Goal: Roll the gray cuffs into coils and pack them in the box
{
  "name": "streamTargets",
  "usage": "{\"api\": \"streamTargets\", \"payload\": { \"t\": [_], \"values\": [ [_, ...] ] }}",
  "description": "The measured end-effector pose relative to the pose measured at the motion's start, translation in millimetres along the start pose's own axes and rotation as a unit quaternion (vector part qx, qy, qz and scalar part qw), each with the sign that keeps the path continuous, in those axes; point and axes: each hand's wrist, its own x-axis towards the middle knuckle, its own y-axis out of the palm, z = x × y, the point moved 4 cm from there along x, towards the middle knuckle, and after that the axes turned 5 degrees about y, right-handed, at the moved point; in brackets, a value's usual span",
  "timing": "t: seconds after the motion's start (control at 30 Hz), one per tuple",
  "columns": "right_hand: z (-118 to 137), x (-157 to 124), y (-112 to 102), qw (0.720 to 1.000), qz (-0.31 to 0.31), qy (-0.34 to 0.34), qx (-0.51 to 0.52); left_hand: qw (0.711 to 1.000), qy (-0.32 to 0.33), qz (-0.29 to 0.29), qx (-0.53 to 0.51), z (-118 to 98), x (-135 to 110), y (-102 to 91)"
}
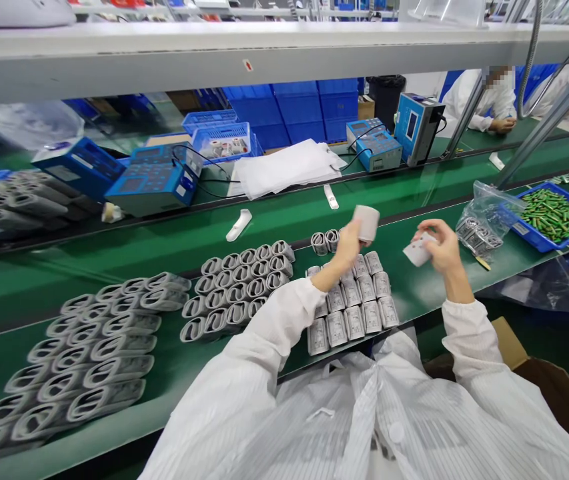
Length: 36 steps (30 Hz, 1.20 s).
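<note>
The pale roll (367,223) is held up at the far side of the grid of printed rolls (354,320), pinched in the fingers of the left hand (347,247). The right hand (443,249) has a small white piece (417,252) pinched between thumb and fingers, to the right of that grid. Left of the grid stand rows of grey rolls (237,294), with larger grey rolls (120,345) farther left. Well to the right of the grid lie a clear bag (489,205) of grey parts (479,235) and a blue tray (544,239) full of thin green pieces (557,212)
</note>
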Motion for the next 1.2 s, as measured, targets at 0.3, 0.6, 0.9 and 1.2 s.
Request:
{"api": "streamTargets", "payload": {
  "t": [0.3, 0.6, 0.9, 1.2],
  "values": [
    [-71.6, 17.9, -43.1, 0.922, 0.014, 0.095, -0.376, 0.963, -0.096, 0.098, -0.234, -64.9, -35.2, -11.6],
    [90.4, -2.6, 87.0, 0.958, 0.246, -0.089, 0.120, 0.918, -0.222, 0.175, -0.279, -43.7, -70.2, 28.1],
    [167.7, -24.5, 104.7, 0.968, 0.164, -0.071, 0.174, 0.971, -0.056, 0.202, -0.119, -72.3, -85.7, 32.6],
    [169.2, -24.2, 90.3, 0.983, 0.109, -0.095, 0.116, 0.984, 0.044, 0.163, -0.053, -107.5, -100.6, 25.1]
  ]
}}
